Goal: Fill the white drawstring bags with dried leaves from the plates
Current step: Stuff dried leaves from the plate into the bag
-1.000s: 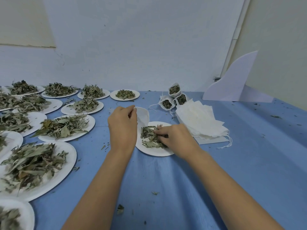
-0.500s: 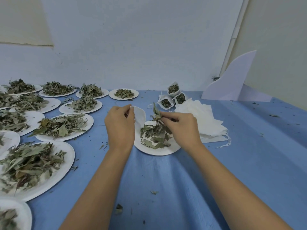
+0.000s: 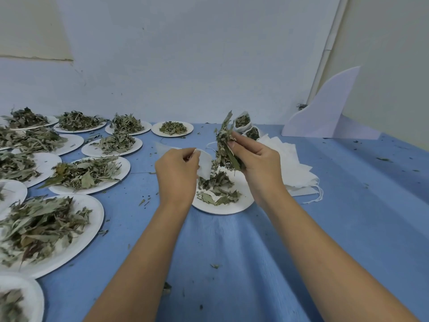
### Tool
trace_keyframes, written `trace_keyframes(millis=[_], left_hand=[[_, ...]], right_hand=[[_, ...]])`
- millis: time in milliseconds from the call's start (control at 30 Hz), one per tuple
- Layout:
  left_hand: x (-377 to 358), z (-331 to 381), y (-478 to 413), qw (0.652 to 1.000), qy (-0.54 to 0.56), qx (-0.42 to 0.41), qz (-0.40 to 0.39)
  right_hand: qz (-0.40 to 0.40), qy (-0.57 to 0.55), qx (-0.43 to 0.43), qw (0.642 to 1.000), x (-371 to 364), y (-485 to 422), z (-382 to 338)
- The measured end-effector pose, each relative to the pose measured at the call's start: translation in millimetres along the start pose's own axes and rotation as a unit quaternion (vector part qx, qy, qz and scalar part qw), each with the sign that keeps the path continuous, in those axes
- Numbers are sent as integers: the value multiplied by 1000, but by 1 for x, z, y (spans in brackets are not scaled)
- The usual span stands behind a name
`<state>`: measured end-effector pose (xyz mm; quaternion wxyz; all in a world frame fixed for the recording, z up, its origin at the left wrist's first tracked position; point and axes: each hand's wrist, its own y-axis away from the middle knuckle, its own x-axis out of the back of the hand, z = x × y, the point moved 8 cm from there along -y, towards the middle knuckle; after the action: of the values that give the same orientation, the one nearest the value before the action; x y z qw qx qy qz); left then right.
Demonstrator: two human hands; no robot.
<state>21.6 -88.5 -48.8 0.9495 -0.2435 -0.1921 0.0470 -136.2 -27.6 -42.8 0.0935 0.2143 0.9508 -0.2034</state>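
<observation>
the small white fabric drawstring bag (image 3: 205, 165) hangs over the left edge of the round white paper plate (image 3: 242, 204), its top pinched in the curled fingers (image 3: 193, 155) of the left hand (image 3: 177, 174), and just to its right the fingers (image 3: 241, 141) of the right hand (image 3: 258, 165) grasp an upright bunch of dried green leaves (image 3: 224, 142). to fill it well, i judge, the mouth wants spreading wide over the plate, the bunch fed in tip down and gently, so crumbs miss the blue counter (image 3: 232, 252).
</observation>
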Motion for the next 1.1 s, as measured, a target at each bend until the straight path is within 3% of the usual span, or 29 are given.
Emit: trace_keyframes(millis=[333,500,767,900,1100], left_hand=[[0,15,5,1000,-8,12,14],[-3,2,2,994,61,90,12],[-28,-10,9,915,323,232,-62],[-35,-7,12,881,380,263,-103],[-40,-1,15,900,339,211,-177]], right_hand=[[-5,40,57,998,-13,8,2],[-1,85,84,993,-17,12,7],[36,166,80,982,-7,12,15],[42,233,142,961,-9,15,4],[34,237,127,962,-7,12,8]])
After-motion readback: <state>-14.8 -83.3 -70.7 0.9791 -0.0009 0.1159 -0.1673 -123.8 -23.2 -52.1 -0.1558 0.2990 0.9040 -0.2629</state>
